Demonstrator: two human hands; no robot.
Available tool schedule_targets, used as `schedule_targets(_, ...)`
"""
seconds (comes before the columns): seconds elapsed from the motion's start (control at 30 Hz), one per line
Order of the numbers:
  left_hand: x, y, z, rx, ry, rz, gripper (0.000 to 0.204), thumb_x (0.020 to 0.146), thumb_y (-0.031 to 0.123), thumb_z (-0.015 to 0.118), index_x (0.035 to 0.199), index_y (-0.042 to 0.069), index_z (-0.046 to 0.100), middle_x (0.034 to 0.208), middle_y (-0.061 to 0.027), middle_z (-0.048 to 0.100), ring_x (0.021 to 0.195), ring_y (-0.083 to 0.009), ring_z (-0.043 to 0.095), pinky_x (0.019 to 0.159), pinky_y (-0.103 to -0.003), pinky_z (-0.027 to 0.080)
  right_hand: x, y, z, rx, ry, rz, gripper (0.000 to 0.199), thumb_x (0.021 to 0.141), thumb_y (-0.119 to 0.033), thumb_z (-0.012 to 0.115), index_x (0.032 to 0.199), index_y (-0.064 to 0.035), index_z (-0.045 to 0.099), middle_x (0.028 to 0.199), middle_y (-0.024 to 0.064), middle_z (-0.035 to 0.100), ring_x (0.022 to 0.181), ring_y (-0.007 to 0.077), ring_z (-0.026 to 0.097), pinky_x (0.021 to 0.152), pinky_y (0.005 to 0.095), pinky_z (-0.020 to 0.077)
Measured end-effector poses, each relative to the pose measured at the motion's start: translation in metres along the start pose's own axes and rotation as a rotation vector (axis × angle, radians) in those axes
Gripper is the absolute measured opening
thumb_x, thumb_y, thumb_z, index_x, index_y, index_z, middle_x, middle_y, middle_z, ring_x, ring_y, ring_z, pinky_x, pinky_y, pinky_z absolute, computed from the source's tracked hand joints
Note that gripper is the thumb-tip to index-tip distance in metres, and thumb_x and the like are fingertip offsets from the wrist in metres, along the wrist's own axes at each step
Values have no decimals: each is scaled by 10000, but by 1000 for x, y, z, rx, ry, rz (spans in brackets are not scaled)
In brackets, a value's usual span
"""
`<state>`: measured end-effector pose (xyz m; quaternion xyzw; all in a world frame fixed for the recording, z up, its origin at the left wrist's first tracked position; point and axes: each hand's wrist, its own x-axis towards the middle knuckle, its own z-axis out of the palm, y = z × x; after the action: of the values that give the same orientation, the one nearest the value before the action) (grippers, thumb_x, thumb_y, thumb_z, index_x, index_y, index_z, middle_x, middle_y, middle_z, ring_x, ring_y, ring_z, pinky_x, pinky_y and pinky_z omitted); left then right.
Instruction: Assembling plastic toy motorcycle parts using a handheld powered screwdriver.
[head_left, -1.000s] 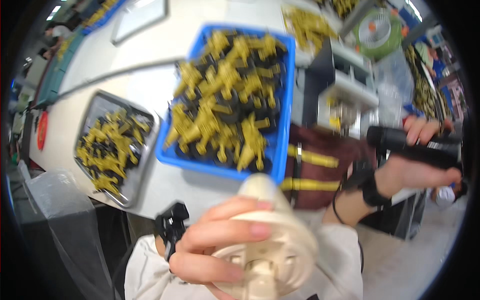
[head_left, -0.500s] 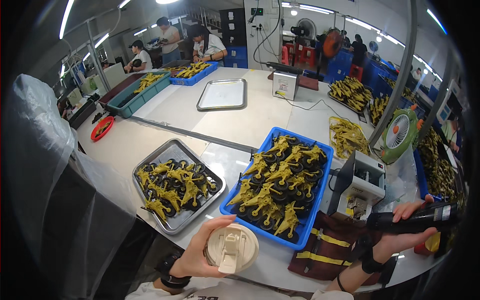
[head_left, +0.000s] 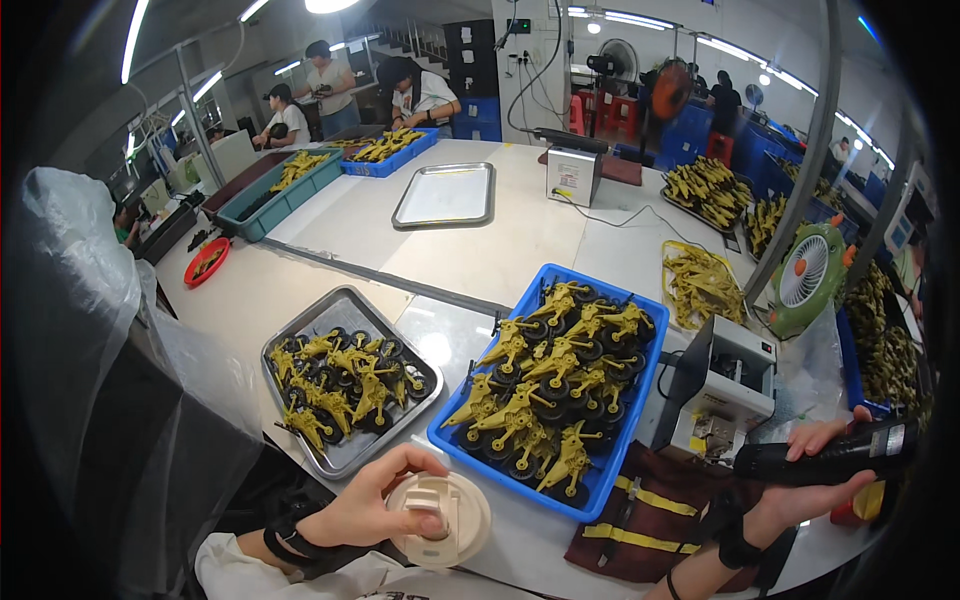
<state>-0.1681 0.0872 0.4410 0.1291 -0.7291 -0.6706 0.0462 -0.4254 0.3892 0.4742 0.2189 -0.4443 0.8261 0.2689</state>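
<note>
At the lower middle, my left hand [head_left: 365, 505] is closed around a cream lidded cup [head_left: 470, 520], seen from above. The thumb presses on the flip tab of its lid, and the cup's body is mostly hidden underneath. Out to the right, my right hand [head_left: 800, 495] grips a black cylinder [head_left: 840, 455], fingers above and thumb side below. The cylinder lies nearly level and carries a pale label near its outer end. A blue bin [head_left: 640, 420] full of yellow parts with black wheels [head_left: 545, 390] stands ahead between my hands.
A metal tray [head_left: 425, 400] of similar wheeled parts stands left of the bin. A grey boxy machine [head_left: 735, 380] and a green fan [head_left: 805, 275] are at the right. A maroon cloth with yellow strips [head_left: 620, 540] lies at the front edge. Co-workers [head_left: 420, 95] sit and stand beyond the table.
My left hand has brought the cup slightly left and down, and its thumb has moved onto the lid's tab. The right hand keeps hold of the black cylinder, nearly unmoved.
</note>
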Motion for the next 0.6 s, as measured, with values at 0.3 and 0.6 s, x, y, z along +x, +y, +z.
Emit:
schedule_targets(0.3,5,1,10,-501,131,-292,355,855,77,687,1133,37,469,1073,-79,577,995,-140,573,901,-284,468,10,17,-6,-36,25,42,801,889,-700,352,1276,2,356,624,37,466,457,129,438,512,253,357)
schedule_targets(0.6,5,-12,12,-471,163,-184,716,797,157,745,1380,61,341,1131,-144,558,1102,-238,558,966,-377,441,11,11,-6,-48,52,44,802,884,-697,376,1270,5,352,620,39,466,443,134,432,518,257,374)
